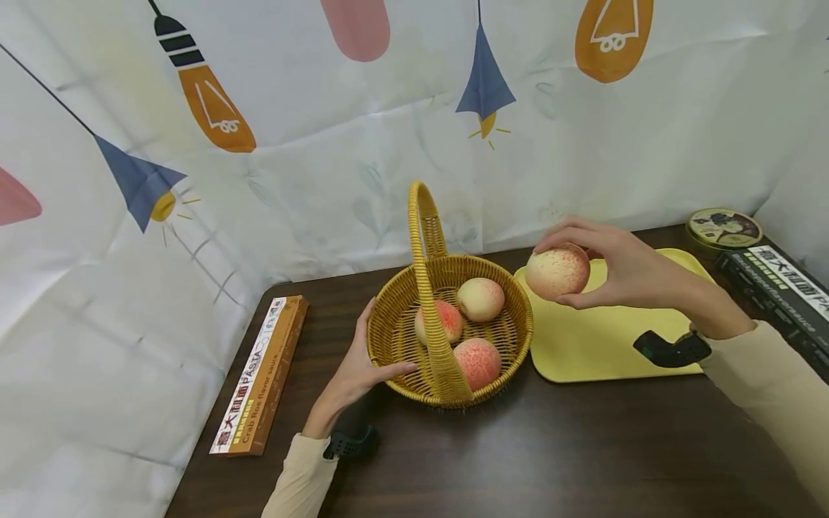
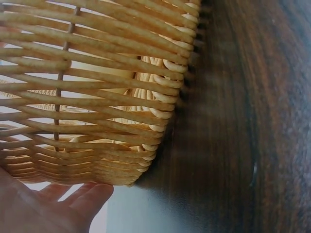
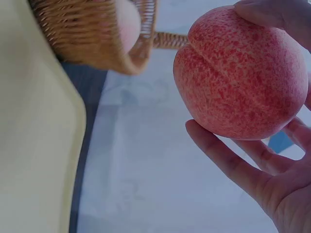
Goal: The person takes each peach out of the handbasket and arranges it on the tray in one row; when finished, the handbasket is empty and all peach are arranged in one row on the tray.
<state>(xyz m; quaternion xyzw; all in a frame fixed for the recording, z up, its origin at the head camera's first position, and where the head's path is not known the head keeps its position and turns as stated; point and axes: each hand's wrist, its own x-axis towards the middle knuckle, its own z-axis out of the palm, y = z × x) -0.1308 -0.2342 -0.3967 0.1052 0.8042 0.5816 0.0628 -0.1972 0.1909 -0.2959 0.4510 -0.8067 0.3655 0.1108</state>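
Observation:
A yellow wicker basket (image 1: 386, 360) with a tall arched handle stands on the table and holds one pale peach (image 1: 481, 299) and two redder ones, a peach (image 1: 450, 321) partly behind the handle and a peach (image 1: 477, 363) near the front. My left hand (image 1: 355, 365) grips the basket's left side, thumb over the rim and fingers along the outside weave (image 2: 87, 121). Between thumb and fingers, my right hand (image 1: 612, 270) holds another peach (image 1: 555, 273) up over the tray's left part, right of the basket. Its red-speckled side and crease face the right wrist camera.
A yellow tray (image 1: 602, 352) lies right of the basket. An orange pasta box (image 1: 262, 374) is at the left. At the far right are a round tin (image 1: 724, 229) and a black pasta box (image 1: 784, 295). A patterned cloth (image 1: 363, 165) hangs behind the table (image 1: 518, 446).

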